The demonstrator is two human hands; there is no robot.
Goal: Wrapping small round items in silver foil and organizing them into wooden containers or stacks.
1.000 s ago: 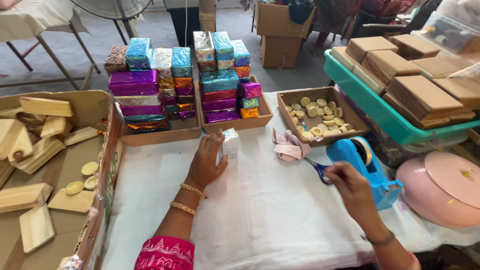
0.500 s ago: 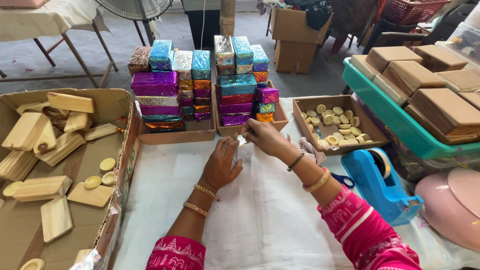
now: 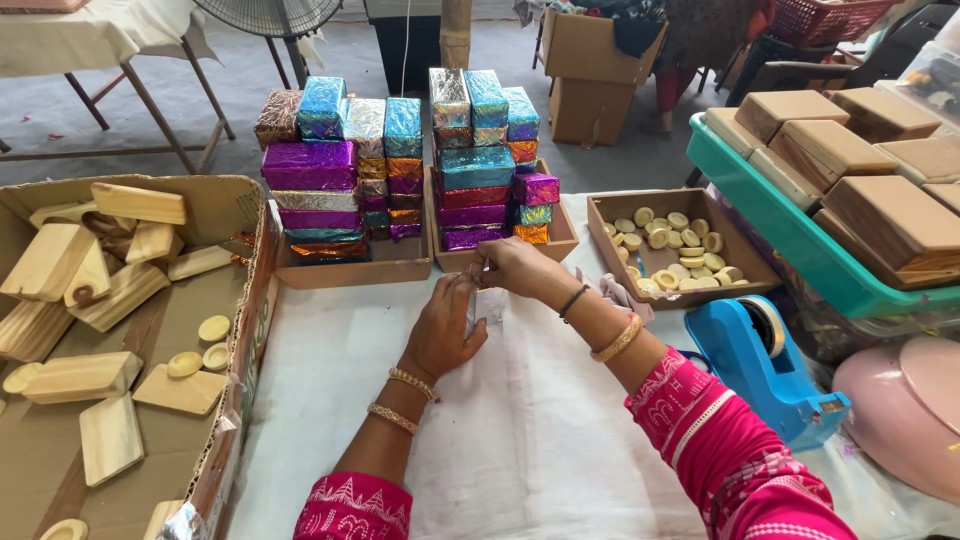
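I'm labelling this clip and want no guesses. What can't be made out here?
Head view only:
- Silver-wrapped block: mostly hidden behind the left hand and right hand.
- Pink lid: cut off by the right edge.
- Lower wrapped bars: hidden by the tray wall.

Foil-wrapped stacks [image 3: 400,165] ahead (near cloth [image 3: 520,440] bare)
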